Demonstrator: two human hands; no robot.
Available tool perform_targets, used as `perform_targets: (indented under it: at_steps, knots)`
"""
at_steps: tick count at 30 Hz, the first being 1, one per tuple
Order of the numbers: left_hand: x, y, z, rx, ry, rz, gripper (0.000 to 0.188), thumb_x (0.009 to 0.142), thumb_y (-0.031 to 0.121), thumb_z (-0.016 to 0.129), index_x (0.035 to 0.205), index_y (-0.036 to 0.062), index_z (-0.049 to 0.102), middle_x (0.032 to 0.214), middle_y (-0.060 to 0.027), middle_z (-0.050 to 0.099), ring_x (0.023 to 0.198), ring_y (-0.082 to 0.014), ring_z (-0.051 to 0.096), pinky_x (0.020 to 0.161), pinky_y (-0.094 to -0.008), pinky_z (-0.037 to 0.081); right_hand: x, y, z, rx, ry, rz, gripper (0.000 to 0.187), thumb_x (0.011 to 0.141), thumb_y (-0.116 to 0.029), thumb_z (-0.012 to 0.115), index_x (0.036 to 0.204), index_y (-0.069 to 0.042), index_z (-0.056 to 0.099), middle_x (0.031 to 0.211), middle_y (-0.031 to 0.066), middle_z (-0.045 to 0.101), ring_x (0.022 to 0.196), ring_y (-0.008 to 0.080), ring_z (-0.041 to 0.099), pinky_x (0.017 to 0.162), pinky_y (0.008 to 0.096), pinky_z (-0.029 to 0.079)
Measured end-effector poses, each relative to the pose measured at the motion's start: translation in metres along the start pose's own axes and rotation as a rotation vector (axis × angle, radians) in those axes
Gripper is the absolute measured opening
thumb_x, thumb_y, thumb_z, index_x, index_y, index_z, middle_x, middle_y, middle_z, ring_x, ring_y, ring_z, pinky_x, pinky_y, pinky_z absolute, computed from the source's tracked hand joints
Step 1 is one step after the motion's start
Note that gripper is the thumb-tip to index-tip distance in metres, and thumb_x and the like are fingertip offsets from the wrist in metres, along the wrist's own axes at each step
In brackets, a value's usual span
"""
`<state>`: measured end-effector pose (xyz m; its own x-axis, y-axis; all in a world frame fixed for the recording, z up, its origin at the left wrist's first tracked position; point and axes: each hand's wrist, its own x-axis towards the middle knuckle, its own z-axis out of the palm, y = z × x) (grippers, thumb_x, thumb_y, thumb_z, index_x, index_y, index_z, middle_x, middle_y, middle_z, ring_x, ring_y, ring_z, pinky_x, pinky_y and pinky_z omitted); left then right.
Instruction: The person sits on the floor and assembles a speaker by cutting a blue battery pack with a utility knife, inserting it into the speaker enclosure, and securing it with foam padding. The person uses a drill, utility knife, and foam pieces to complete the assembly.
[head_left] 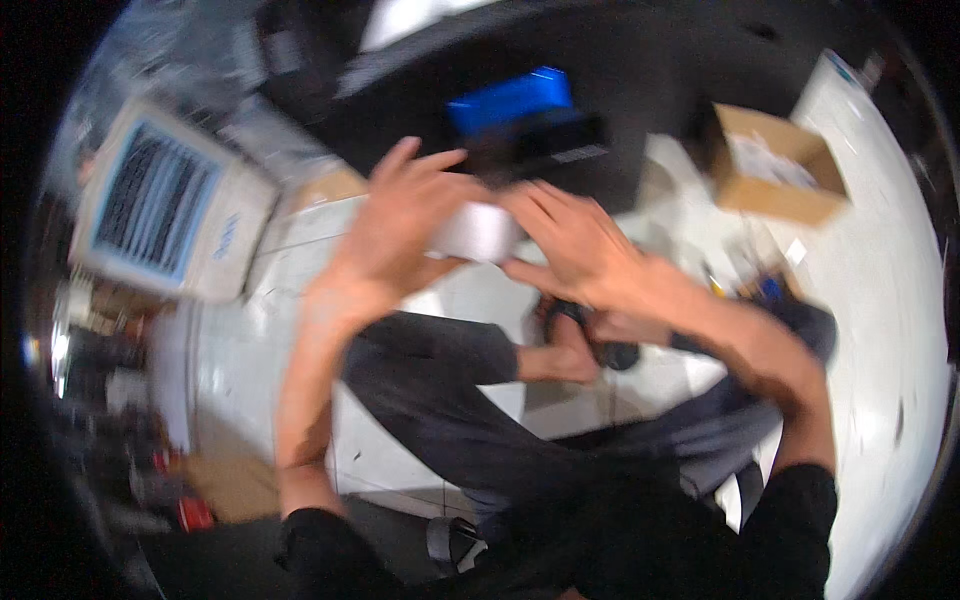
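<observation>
A small white box-like thing [477, 232] is held up in front of me, smeared by motion, so its exact kind cannot be made out. My left hand [405, 220] grips it from the left, with the thumb low and the index finger stretched out above. From the right, my right hand [575, 240] closes on it, fingers over the upper edge and thumb below. Just beyond the hands, on a dark surface, lie a bright blue box-shaped thing [513, 100] and a black box-shaped thing [562, 140].
An open cardboard box [785, 200] stands at the right with pale contents. A large pale carton [255, 215] with a blue-framed dark panel is at the left. My crossed legs [430, 375] are below the hands, above pale floor tiles [385, 440]. Clutter lines the left edge.
</observation>
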<state>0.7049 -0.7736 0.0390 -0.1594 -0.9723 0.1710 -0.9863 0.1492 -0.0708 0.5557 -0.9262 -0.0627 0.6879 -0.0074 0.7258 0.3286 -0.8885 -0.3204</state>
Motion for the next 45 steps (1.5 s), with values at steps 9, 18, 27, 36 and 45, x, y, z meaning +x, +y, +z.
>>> perform_targets:
  at_steps: [9, 18, 27, 36, 45]
  knots:
    - [0.082, 0.005, 0.003, -0.038, 0.098, 0.009, 0.055, 0.071, 0.02, 0.082, 0.118, -0.001, 0.06, 0.111, -0.0198, 0.066, 0.099, -0.0366, 0.065, 0.089, -0.0424, 0.051, -0.068, 0.059, -0.224, -0.478, 0.007, 0.518, 0.049, 0.088, -0.043, 0.066, 0.103, 0.004, 0.067, 0.098, 0.0231, 0.069, 0.089, 0.038, 0.068, 0.081, 0.0423, 0.053]
    - [0.125, -0.017, 0.172, -0.337, -0.166, -0.031, 0.052, 0.078, 0.033, 0.075, 0.114, 0.0022, 0.056, 0.094, -0.0233, 0.065, 0.089, -0.0411, 0.064, 0.077, -0.0478, 0.052, -0.346, 0.097, -0.065, -0.345, -0.364, 1.336, 0.045, 0.082, -0.032, 0.075, 0.108, 0.002, 0.062, 0.093, 0.0213, 0.067, 0.09, 0.0383, 0.064, 0.077, 0.0468, 0.051]
    - [0.2, 0.047, 0.352, -0.559, -0.354, -0.168, 0.053, 0.077, 0.028, 0.073, 0.117, -0.002, 0.055, 0.101, -0.0234, 0.067, 0.095, -0.0404, 0.064, 0.084, -0.046, 0.052, -0.408, 0.128, -0.019, -0.614, -0.369, 1.378, 0.05, 0.085, -0.021, 0.07, 0.124, 0.002, 0.047, 0.107, 0.0201, 0.057, 0.105, 0.0373, 0.055, 0.086, 0.0464, 0.047]
    - [0.213, 0.069, 0.423, -0.549, -0.304, -0.177, 0.041, 0.075, 0.022, 0.074, 0.103, -0.0015, 0.056, 0.097, -0.0191, 0.067, 0.099, -0.0343, 0.063, 0.085, -0.044, 0.051, -0.332, 0.095, -0.005, -0.12, 0.088, 1.503, 0.029, 0.096, -0.008, 0.053, 0.122, 0.003, 0.046, 0.09, 0.0233, 0.06, 0.073, 0.0381, 0.062, 0.061, 0.0467, 0.049]
    - [0.212, 0.072, 0.437, -0.501, -0.336, -0.169, 0.045, 0.075, 0.021, 0.074, 0.108, -0.0014, 0.053, 0.105, -0.0177, 0.063, 0.104, -0.034, 0.06, 0.089, -0.0459, 0.049, -0.293, 0.077, 0.035, -0.137, 0.155, 1.425, 0.032, 0.097, -0.008, 0.055, 0.125, 0.0, 0.042, 0.077, 0.022, 0.062, 0.062, 0.0337, 0.063, 0.052, 0.042, 0.048]
